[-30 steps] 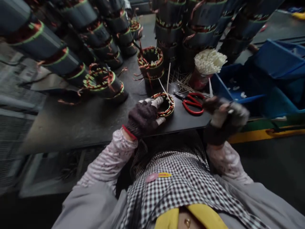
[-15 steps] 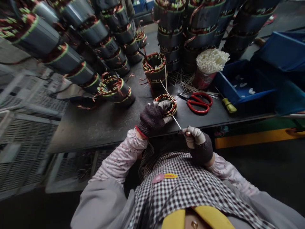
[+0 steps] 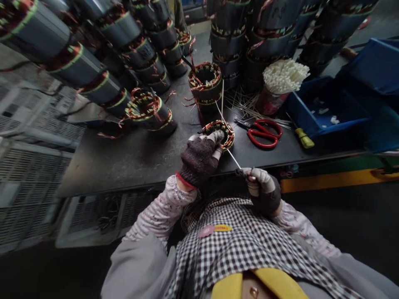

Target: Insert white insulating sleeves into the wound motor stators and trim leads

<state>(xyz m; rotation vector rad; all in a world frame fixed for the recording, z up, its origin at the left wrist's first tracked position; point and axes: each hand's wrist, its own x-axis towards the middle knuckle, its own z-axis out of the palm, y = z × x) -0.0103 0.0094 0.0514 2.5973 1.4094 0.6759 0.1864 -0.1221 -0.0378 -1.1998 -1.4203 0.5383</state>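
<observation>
My left hand, in a dark glove with taped fingers, grips the near-left side of a motor stator. Its fingers reach over the rim into the copper-wound opening. From the near side of the stator a taut white cord runs down to my right hand. That hand is closed on the cord, in front of the table edge; a small dark bit shows at its fingertips, too small to name. Two loose ends of white cord stick up from the stator's far side. Much of the stator's left part is hidden under my glove.
Red-handled scissors lie right of the stator, near a yellow-handled tool. A tub of white cords and a blue bin stand behind. Stacked stators line the back and left; another short stack stands left of my hands.
The view has shifted slightly, moving the table items a little. Both hands keep their hold, with the cord still taut between the stator and my right hand.
</observation>
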